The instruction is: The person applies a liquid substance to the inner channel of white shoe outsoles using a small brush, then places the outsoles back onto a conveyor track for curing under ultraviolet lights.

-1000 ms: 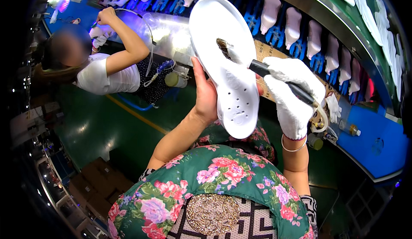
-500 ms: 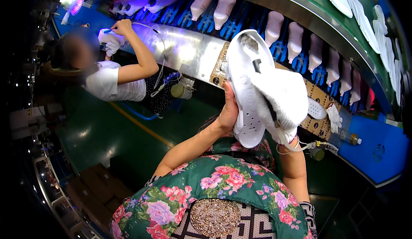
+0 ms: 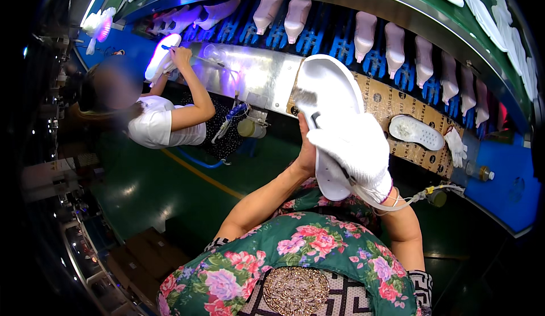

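I hold a white shoe sole (image 3: 328, 92) upright in front of me. My bare left hand (image 3: 307, 151) grips its left edge from behind. My right hand (image 3: 355, 151), in a white cloth glove, lies over the lower half of the sole and grips a brush (image 3: 306, 103). The brush's dark bristles rest on the sole's upper left part. A thin tube (image 3: 409, 199) runs from my right wrist toward the bench.
A curved line of pale shoe lasts (image 3: 363, 32) on blue holders runs across the back. On the brown cardboard-covered bench (image 3: 392, 103) lie another white sole (image 3: 416, 132) and a white glove (image 3: 457, 146). A co-worker (image 3: 164, 120) at left holds a sole (image 3: 162, 55) under violet light.
My gloved right hand has moved down over the sole and the brush now points up at its upper left. The view has shifted, so the co-worker sits lower in the picture.
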